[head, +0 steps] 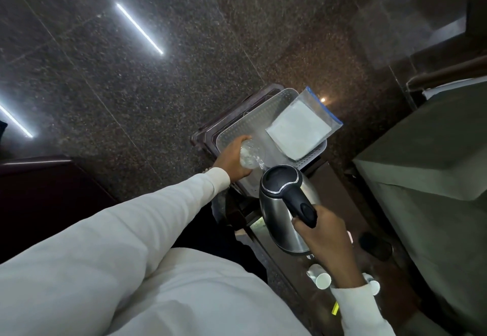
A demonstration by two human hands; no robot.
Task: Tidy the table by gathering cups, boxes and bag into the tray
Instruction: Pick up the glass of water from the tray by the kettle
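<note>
A white perforated tray [253,116] rests on a dark wooden table. A clear zip bag [303,127] with a white pad inside lies across the tray's right side. My left hand [232,161] grips a clear plastic bottle [250,155], tilted over the tray's near end with its mouth toward the kettle. My right hand [320,227] holds the black handle of a steel kettle [284,203], which stands just in front of the tray. Two white cups [320,277] [373,284] lie on the table near my right wrist.
The dark table [363,233] runs along a bed with a grey cover [434,177] on the right. A black round object [375,246] sits on the table. A dark speckled floor [131,72] spreads to the left, with a dark furniture piece [39,190] there.
</note>
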